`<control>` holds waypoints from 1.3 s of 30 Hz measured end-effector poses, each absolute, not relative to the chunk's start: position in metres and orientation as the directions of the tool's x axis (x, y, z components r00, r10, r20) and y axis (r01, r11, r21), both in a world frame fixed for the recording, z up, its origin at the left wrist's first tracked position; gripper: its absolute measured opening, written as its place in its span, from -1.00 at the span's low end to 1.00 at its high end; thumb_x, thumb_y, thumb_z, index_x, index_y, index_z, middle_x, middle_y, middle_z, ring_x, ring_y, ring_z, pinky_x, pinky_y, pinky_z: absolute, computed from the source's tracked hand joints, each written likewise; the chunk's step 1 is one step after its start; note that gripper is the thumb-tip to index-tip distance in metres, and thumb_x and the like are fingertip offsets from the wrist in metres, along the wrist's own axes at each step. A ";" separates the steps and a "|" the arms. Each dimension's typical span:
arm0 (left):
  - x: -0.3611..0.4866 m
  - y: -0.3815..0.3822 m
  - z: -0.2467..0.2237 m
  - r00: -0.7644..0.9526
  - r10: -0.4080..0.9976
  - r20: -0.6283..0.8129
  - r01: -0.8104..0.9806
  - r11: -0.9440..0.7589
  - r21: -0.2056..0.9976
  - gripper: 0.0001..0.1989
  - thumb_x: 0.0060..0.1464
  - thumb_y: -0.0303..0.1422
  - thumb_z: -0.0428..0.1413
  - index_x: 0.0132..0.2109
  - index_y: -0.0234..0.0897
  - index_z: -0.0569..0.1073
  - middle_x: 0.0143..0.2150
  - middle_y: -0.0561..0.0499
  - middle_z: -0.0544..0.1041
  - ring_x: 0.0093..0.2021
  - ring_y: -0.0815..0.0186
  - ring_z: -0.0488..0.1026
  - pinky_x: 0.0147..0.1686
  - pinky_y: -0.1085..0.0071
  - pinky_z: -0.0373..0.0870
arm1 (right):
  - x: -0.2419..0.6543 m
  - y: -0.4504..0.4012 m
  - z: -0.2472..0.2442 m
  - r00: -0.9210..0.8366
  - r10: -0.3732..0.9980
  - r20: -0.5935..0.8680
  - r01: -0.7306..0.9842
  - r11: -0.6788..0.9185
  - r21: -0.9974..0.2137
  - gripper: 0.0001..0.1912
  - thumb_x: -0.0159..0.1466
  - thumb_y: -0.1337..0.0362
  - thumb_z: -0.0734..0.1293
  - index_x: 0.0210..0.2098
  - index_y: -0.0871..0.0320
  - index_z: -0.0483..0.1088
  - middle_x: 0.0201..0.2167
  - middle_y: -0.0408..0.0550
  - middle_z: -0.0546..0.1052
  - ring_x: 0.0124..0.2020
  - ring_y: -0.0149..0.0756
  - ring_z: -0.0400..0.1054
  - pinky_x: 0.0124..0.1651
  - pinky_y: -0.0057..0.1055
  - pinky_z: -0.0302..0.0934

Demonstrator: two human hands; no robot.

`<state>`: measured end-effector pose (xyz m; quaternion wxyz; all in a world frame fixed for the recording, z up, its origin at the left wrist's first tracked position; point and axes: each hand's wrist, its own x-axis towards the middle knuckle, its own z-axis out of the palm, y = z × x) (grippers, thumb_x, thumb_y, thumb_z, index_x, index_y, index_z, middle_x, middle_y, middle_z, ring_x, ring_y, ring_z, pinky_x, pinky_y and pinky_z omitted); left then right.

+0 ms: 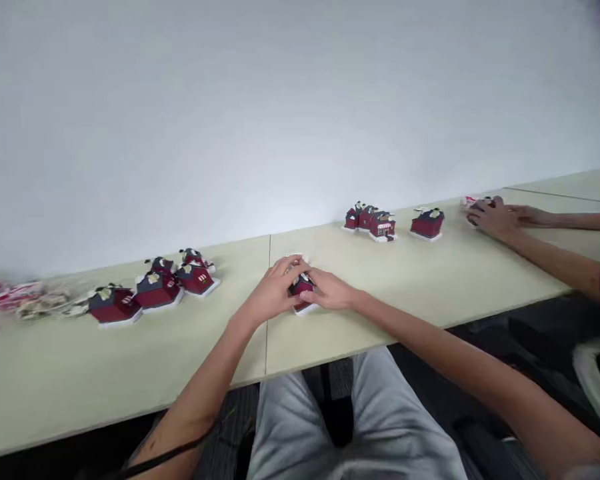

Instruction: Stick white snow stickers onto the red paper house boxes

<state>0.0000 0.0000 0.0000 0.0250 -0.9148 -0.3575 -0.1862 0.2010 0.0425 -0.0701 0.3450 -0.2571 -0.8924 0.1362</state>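
1. Cupping a miniature red house (301, 288) from both sides: left hand (276, 291) and right hand (331, 291) are clenched around it, fingers over the roof, hiding most of it.
2. House sits on its white base (305, 309) on a pale laminate table (420, 280), just right of the table seam (268, 313).
3. Right of the hands: a tight row of three matching houses (371, 222), then a single house (427, 223).
4. Left of the hands: a cluster of about five houses (167, 287). Beyond it, a blurred heap of red-and-white pieces (25, 300); contents cannot be told.
5. Far right: a co-worker's hands (493, 219) press on a small pinkish item (470, 201).
6. Progress: about nine houses stand assembled-looking, one is in hand, the heap remains; total count cannot be told.
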 end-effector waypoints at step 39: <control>-0.195 0.127 0.044 0.006 1.000 0.008 0.972 -0.004 -0.233 -0.67 0.01 -0.29 0.15 -0.04 -0.23 0.46 0.12 -0.26 0.44 -0.06 -0.09 0.47 -0.08 0.04 0.38 | 0.411 0.207 -0.087 0.376 0.795 0.476 0.836 -0.069 -0.545 -0.03 0.21 -0.05 0.35 0.40 0.29 -0.12 0.32 0.38 0.19 0.30 0.22 0.11 0.17 -0.06 0.17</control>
